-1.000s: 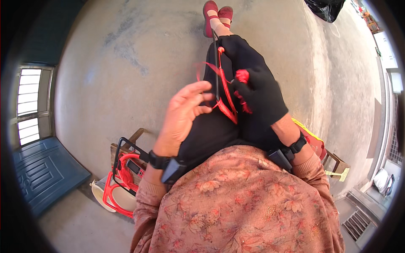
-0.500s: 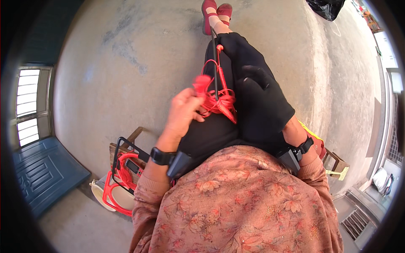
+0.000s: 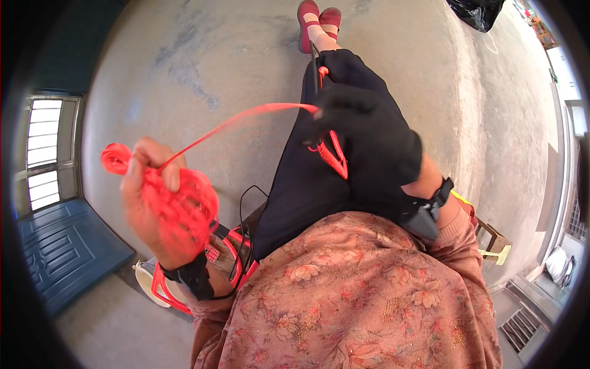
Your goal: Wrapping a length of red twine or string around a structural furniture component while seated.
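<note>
My bare left hand [image 3: 150, 184] is raised off to the left, its fingers closed on a bundle of red flat cord [image 3: 187, 209]. A small red roll [image 3: 115, 158] sticks out beyond the fingers. One taut strand of the cord arcs across to my right hand [image 3: 362, 126], which wears a black glove. That hand is closed over the lap, where the strand meets a thin dark frame [image 3: 315, 61]. Red wrapping covers the frame's near pointed end [image 3: 335, 165]. The gloved fingers are somewhat blurred and hide the frame's middle.
At the lower left stand a whitish bucket [image 3: 145, 283] and a red plastic frame [image 3: 166, 292], near a blue panelled door [image 3: 70, 246]. A wooden stool corner [image 3: 495, 243] shows at the right. A black plastic bag [image 3: 479, 12] lies on the far concrete floor [image 3: 246, 61].
My left hand has carried the cord bundle off the lap to the left, drawing a strand out. My right hand has moved inward from the right thigh to the frame and closed there.
</note>
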